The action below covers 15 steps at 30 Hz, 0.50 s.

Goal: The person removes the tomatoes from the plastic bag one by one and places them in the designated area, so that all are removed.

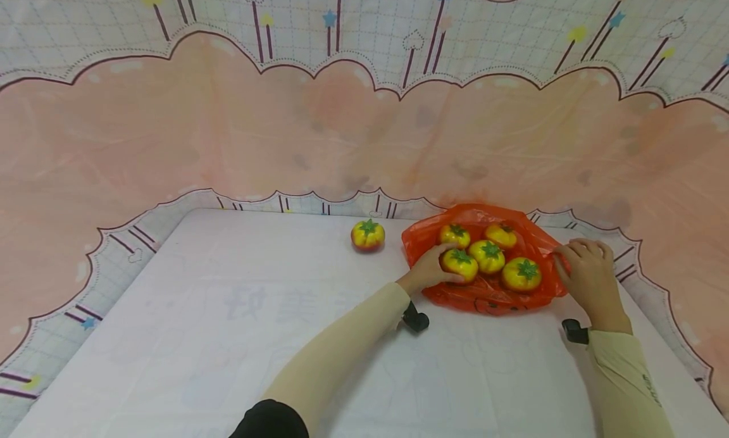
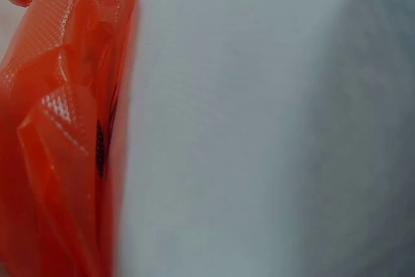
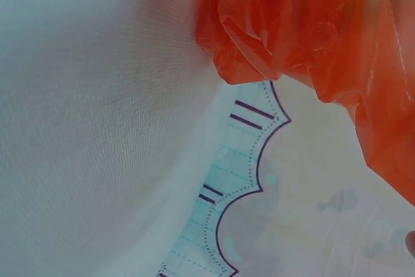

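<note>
A red plastic bag [image 1: 484, 304] lies spread open at the right rear of the table, its crumpled side filling part of both wrist views. Several glossy yellow-red fruits with green star-shaped tops, tomato-like in look, sit inside. My left hand [image 1: 428, 270] reaches over the bag's left rim and holds the nearest left fruit [image 1: 461, 267] between thumb and fingers. At the right side, my right hand [image 1: 589, 280] pinches the bag's edge with bent fingers. One more such fruit [image 1: 367, 235] stands on the table left of the bag.
A white cloth covers the table [image 1: 216, 337]. Behind and around it hangs a peach and white patterned sheet [image 1: 319, 134]. Black wrist camera mounts [image 1: 416, 319] sit under both wrists, close to the tabletop.
</note>
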{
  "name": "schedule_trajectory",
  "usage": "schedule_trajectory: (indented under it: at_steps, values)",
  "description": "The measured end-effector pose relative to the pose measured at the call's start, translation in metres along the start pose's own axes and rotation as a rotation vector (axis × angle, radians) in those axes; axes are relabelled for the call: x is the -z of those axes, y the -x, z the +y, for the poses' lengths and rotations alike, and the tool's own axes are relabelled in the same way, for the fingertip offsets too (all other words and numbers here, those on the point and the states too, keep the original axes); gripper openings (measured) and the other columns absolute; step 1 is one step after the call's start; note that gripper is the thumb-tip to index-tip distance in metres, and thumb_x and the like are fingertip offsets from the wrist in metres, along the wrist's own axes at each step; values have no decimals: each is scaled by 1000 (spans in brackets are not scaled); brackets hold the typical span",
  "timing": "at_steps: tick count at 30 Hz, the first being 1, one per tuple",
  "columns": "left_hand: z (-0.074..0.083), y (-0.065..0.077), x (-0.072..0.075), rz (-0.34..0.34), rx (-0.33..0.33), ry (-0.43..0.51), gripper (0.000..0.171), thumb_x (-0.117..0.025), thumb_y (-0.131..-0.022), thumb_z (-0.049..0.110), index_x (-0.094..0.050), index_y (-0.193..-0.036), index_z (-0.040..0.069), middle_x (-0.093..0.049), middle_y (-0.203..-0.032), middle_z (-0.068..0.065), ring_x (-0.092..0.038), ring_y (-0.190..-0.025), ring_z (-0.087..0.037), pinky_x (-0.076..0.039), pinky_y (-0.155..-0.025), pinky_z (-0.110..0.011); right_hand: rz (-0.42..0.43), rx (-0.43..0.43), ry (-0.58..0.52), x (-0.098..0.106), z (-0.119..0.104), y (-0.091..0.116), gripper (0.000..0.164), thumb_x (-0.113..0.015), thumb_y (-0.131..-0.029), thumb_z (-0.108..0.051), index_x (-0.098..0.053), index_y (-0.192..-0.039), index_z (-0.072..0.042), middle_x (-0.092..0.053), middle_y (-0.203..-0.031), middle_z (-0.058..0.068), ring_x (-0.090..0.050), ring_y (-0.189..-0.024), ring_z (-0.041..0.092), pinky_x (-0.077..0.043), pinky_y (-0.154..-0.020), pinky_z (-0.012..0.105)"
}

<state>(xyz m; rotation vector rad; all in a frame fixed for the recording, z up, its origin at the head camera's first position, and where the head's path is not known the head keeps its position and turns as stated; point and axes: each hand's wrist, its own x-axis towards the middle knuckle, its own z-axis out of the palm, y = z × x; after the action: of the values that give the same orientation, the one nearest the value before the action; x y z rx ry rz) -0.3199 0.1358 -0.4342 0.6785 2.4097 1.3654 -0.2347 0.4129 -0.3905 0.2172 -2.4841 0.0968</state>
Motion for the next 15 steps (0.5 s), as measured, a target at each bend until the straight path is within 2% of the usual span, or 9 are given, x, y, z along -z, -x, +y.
schedule_trajectory:
  at_steps: [9,15]
  values:
    - [0,-2,-2,-23,11,-31,70,-74,-80,31,-40,-141,23,-43,-143,-3,-43,-129,-19,-35,-112,-36,23,9,6,1,0,1,23,-71,-76,0,-64,-98,4,-64,-97,29,-47,-107,44,-30,-100,63]
    - [1,-1,1,-56,16,-16,71,-73,-81,31,-39,-142,26,-43,-145,-1,-42,-131,-19,-35,-112,-38,44,23,-14,1,0,0,21,-70,-76,1,-64,-97,4,-64,-96,29,-47,-106,44,-30,-99,64]
